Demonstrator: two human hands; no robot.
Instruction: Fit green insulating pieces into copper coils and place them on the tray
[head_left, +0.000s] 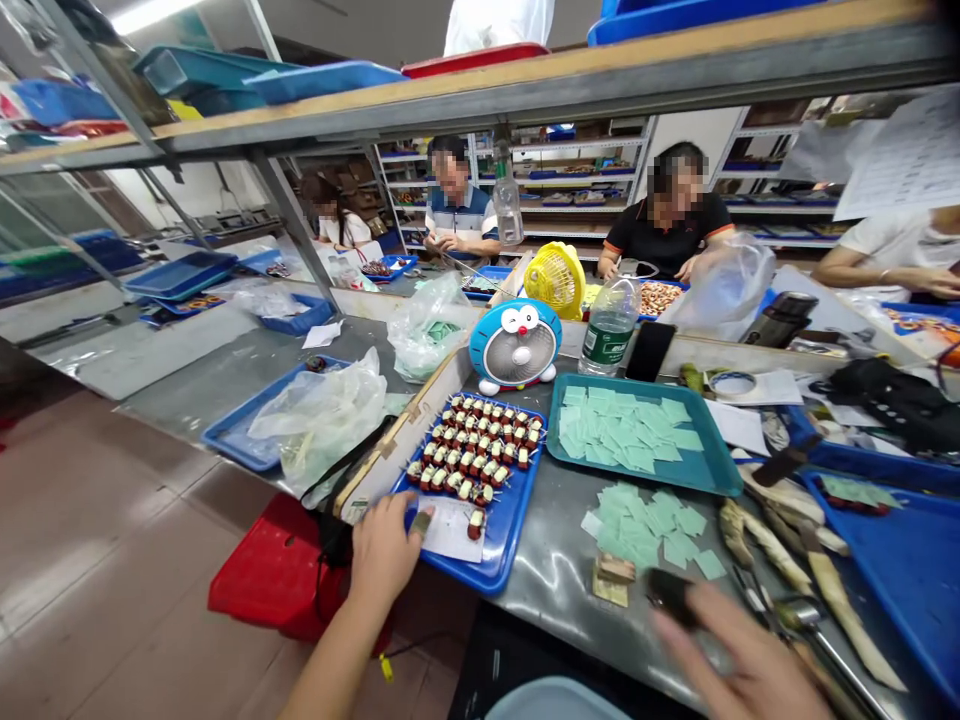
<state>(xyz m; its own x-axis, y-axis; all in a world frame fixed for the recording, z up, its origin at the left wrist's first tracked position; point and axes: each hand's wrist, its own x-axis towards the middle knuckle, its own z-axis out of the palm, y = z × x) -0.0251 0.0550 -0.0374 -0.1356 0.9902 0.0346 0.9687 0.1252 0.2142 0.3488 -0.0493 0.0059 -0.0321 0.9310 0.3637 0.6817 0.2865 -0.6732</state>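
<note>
My left hand (386, 550) rests at the near left edge of a blue tray (508, 540), its fingers apart and a wrap on the thumb. Rows of small dark red and cream parts (469, 450) stand in that tray, and a single one (476, 523) sits on white paper (450, 530) near the hand. At the lower right, my right hand (731, 640) is blurred by motion, with something dark at a fingertip; whether it holds anything is unclear. A small wooden block (615, 570) lies left of it, beside loose pale green sheets (645, 525). More green sheets fill a teal tray (724, 470).
A blue cartoon fan (516, 345) and a water bottle (609, 325) stand behind the trays. Tools (840, 640) lie at the right, next to another blue tray (900, 570). A shelf (465, 95) crosses overhead. Several people work across the bench.
</note>
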